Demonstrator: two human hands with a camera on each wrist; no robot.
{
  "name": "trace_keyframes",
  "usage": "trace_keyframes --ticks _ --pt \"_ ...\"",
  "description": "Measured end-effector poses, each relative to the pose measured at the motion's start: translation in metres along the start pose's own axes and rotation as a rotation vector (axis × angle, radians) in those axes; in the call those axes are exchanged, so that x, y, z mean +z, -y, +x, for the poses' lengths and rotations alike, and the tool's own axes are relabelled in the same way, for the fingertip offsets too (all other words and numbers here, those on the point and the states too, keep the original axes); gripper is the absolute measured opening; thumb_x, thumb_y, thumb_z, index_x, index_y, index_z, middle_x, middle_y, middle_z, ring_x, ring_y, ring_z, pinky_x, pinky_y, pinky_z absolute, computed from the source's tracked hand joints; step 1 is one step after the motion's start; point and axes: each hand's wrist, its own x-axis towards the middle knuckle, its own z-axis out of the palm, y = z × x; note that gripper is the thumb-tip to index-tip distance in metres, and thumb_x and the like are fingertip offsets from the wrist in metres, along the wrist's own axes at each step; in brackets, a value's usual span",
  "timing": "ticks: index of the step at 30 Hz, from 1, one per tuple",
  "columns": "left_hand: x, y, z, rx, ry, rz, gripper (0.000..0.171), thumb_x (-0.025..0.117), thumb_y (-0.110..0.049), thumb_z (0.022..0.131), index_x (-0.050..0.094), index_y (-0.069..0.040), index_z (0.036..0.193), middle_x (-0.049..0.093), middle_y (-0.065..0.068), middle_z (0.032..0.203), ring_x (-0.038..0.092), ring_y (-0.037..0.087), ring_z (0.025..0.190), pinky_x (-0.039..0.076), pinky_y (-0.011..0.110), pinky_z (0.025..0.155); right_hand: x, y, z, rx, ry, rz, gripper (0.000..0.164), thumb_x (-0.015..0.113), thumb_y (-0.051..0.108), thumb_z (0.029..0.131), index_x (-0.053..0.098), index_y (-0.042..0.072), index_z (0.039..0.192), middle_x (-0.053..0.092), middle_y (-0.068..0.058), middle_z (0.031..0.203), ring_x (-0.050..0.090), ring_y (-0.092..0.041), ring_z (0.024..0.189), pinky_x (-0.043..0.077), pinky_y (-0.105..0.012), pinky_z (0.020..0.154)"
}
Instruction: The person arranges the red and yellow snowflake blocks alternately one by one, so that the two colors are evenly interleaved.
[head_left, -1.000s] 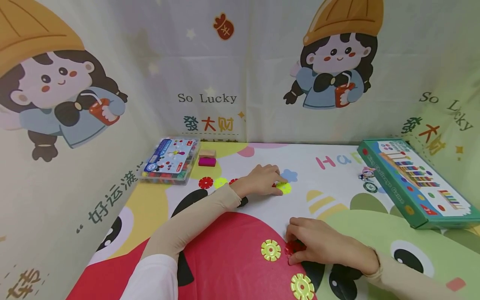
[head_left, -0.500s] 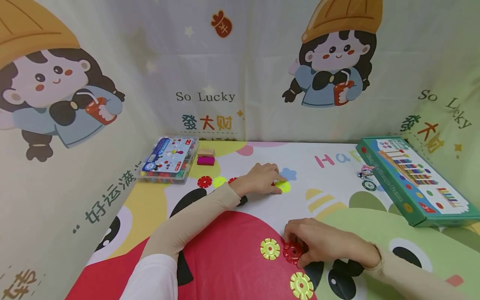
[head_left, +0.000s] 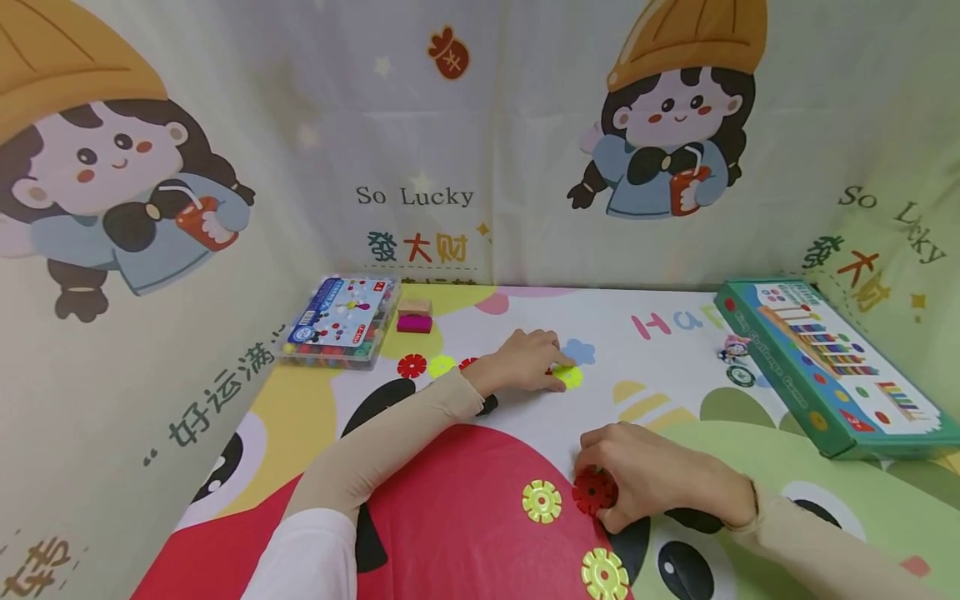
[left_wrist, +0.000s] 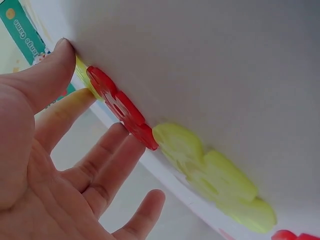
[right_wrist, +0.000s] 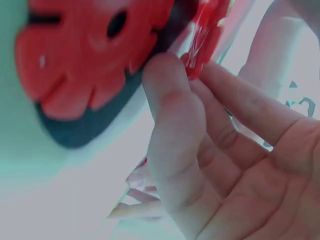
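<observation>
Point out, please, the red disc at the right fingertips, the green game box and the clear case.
Red disc (head_left: 595, 492): head view, its flat face.
Green game box (head_left: 836, 362): head view, its printed lid.
Clear case (head_left: 341, 312): head view, its lid label.

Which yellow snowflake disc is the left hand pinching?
The yellow snowflake disc at the right end of the back row, in the left hand; other yellow discs sit farther left or nearer the camera.

lidded case (head_left: 337, 321) beside magenta block (head_left: 414, 323), green game box (head_left: 836, 367), printed backdrop (head_left: 525, 158)
</observation>
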Motion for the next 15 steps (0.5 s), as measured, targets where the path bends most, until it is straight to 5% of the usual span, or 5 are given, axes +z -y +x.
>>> trace_keyframes --ticks 8,15 --pt "0.002 -0.001 0.002 -0.007 -0.006 -0.006 0.051 0.063 -0.053 0.084 0.054 -0.038 0.131 0.053 -0.004 0.12 0.048 0.011 0.105 0.039 0.033 0.08 -0.026 -0.064 0.013 0.087 -0.279 -0.078 0.033 0.083 0.035 0.065 0.071 0.023 0.094 0.06 0.012 0.079 0.051 -0.003 0.065 0.043 -0.018 0.059" --pt "0.001 0.0 0.002 -0.006 -0.005 -0.014 0.051 0.064 -0.052 0.083 0.054 -0.039 0.132 0.053 -0.004 0.118 0.047 0.01 0.102 0.039 0.033 0.079 -0.032 -0.112 0.031 0.236 -0.326 -0.034 0.039 0.082 0.032 0.069 0.074 0.011 0.101 0.066 0.0 0.088 0.053 -0.011 0.07 0.044 -0.021 0.059"
